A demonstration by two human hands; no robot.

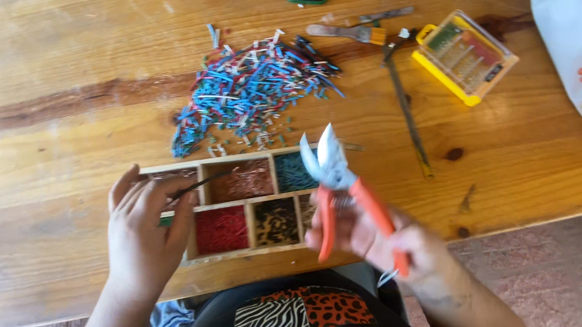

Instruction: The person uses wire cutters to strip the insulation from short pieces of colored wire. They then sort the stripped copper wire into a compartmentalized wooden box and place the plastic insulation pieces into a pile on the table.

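Orange-handled shears (343,187) gripped in right hand (380,243), blades open; thin dark wire (199,183) pinched by left hand (144,225) over wooden tray (234,210).

Looks like a home craft or hobby workshop. Worn, stained wooden counter (74,69) strewn with a heap of cut blue, red and white wire-insulation scraps (252,90), a compartmented wooden sorting tray (245,204) of sorted bits, a yellow screwdriver-bit case (464,56), a small brush (346,32) and orange-handled cutters (343,187).
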